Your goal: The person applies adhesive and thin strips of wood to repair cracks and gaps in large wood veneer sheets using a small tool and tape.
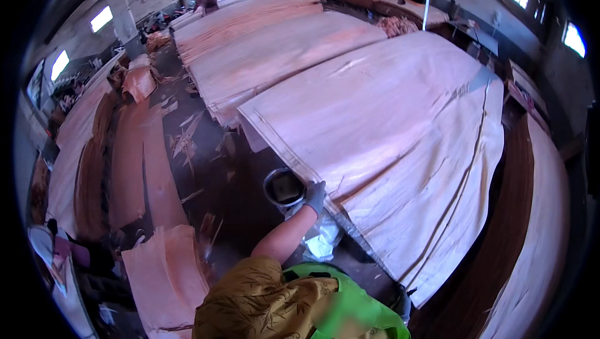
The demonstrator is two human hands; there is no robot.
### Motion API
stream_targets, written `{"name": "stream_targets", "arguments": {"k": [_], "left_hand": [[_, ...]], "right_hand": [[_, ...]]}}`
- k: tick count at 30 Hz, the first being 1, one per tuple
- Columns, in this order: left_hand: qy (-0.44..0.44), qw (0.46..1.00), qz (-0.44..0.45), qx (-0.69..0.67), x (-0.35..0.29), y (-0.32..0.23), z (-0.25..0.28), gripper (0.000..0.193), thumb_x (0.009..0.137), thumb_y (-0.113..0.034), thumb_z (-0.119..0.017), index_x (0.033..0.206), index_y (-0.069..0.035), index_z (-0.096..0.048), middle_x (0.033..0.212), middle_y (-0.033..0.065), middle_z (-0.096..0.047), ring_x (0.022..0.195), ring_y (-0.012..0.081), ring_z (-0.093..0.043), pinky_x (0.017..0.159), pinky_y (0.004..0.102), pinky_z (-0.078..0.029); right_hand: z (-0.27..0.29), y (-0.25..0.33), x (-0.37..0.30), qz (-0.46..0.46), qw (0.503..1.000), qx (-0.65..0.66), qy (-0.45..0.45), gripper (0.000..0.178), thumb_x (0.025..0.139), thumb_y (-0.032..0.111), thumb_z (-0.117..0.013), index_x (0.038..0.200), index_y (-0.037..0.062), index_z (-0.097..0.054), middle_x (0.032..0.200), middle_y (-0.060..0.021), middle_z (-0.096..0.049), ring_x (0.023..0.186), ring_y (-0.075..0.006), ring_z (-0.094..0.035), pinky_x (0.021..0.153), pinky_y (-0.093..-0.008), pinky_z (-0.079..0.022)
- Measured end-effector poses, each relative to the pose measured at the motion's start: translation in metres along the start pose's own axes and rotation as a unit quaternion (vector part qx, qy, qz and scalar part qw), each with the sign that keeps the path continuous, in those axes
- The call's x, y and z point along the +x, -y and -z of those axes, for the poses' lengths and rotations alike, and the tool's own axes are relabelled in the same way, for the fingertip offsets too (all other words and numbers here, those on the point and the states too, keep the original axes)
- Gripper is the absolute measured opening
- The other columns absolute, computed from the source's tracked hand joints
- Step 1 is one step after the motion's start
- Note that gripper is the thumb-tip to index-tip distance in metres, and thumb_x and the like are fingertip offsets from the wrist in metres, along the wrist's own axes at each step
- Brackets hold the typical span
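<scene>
A large pale wood veneer sheet (369,114) lies on top of a stack in front of me, with a narrower, split and wavy sheet (431,201) over its right part. My left hand (315,196), in a grey glove, is closed at the near edge of the veneer, fingers on top. Right beside it stands a round bucket (284,188) with dark contents. At the near right corner of the split sheet is my right hand (403,304), also gloved. Its fingers are mostly hidden, and a small dark tip shows by them.
More veneer stacks (281,51) stretch away behind. Loose sheets (147,170) and torn scraps (184,142) cover the floor at left. A crumpled plastic bag (322,239) lies below the bucket. Another stack (531,233) stands at right. Another person (206,0) is far back.
</scene>
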State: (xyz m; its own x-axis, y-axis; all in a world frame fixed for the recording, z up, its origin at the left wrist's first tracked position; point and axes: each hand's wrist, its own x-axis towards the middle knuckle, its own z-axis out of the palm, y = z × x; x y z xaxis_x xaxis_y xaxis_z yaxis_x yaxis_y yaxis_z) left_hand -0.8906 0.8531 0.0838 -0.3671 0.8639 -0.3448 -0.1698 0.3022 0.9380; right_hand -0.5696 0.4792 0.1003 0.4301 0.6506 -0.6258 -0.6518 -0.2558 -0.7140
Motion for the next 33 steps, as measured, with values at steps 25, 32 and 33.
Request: {"name": "stream_targets", "arguments": {"k": [25, 32, 33], "left_hand": [[0.200, 0.960, -0.191, -0.037, -0.062, -0.233, -0.059, 0.020, 0.088, -0.025, -0.056, 0.073, -0.012, -0.053, 0.057, -0.0038, -0.048, 0.044, 0.0038, -0.042, 0.038, 0.0177, -0.029], [0.236, 0.941, -0.233, -0.066, -0.082, -0.258, -0.075, 0.018, 0.090, -0.024, -0.053, 0.078, -0.011, -0.055, 0.061, -0.0028, -0.049, 0.047, 0.0038, -0.043, 0.040, 0.0168, -0.030], [0.226, 0.945, -0.228, -0.057, -0.080, -0.258, -0.075, 0.016, 0.089, -0.023, -0.054, 0.079, -0.010, -0.056, 0.062, -0.0020, -0.051, 0.049, 0.0051, -0.046, 0.042, 0.0176, -0.033]], "right_hand": [[-0.016, 0.034, -0.023, -0.056, 0.993, 0.058, 0.088, 0.024, 0.085, 0.017, -0.057, 0.106, 0.0069, -0.056, 0.060, 0.0027, -0.049, 0.049, -0.0092, -0.045, 0.047, -0.0225, -0.036], [-0.037, 0.034, -0.008, -0.018, 0.984, 0.125, 0.126, 0.027, 0.085, 0.016, -0.058, 0.110, 0.0065, -0.055, 0.060, 0.0004, -0.052, 0.051, -0.0117, -0.048, 0.048, -0.0250, -0.038], [-0.038, 0.035, -0.007, -0.010, 0.994, 0.070, 0.083, 0.025, 0.084, 0.017, -0.060, 0.106, 0.0066, -0.057, 0.059, 0.0011, -0.051, 0.050, -0.0108, -0.047, 0.047, -0.0245, -0.037]]}}
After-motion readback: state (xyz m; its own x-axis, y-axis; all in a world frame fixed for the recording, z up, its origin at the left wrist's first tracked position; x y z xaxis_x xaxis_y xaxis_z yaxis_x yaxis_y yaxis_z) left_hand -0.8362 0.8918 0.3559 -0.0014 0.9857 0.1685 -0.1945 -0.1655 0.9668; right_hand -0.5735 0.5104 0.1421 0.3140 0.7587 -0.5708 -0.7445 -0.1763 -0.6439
